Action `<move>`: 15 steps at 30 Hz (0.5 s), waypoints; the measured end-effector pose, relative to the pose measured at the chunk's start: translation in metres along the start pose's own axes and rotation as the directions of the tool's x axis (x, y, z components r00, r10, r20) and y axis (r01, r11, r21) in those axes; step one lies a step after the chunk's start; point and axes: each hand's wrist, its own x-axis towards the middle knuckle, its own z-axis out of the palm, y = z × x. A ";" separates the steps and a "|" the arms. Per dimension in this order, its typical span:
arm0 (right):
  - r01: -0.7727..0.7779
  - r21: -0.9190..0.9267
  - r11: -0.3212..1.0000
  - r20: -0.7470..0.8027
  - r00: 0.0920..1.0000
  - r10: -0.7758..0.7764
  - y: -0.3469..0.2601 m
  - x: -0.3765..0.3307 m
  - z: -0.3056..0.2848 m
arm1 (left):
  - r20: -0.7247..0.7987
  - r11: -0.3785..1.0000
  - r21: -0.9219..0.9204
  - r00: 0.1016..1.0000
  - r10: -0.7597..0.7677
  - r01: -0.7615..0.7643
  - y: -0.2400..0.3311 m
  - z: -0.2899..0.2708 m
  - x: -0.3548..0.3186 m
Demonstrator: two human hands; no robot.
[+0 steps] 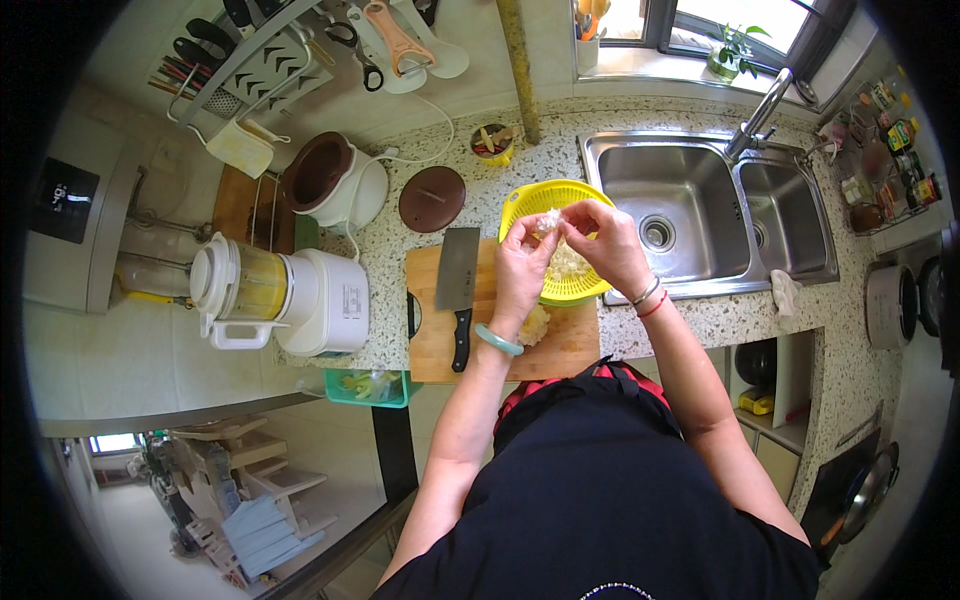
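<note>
Left hand [521,268], right hand [612,245] pinch a pale clump [548,222] above the yellow colander [580,289]: tearing, seemingly! Next wants outward pulls.

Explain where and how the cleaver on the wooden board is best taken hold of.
Grip the black handle, probably best from the near side: the cleaver lies flat on the wooden board, its handle toward the person and its broad blade pointing away.

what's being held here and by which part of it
A small whitish piece, pinched near its lower left edge by the left hand, over the yellow colander. The right hand meets its right side; whether it grips too is unclear.
</note>
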 end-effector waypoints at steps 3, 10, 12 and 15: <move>-0.002 -0.023 1.000 -0.007 1.000 0.001 0.000 0.000 0.002 | 0.015 0.999 0.031 1.000 0.022 -0.023 0.002 0.001 -0.001; 0.029 -0.074 0.997 -0.077 0.996 -0.035 0.007 -0.001 0.013 | 0.028 0.998 -0.068 0.999 0.014 -0.012 0.000 0.001 -0.004; -0.008 -0.053 0.999 -0.088 0.996 0.003 0.006 -0.002 0.014 | 0.026 0.996 -0.086 0.999 0.021 -0.019 0.000 0.002 -0.004; -0.051 -0.057 0.997 -0.085 0.995 0.047 0.003 -0.001 0.014 | 0.024 0.994 -0.105 1.000 0.004 -0.002 0.001 0.001 -0.005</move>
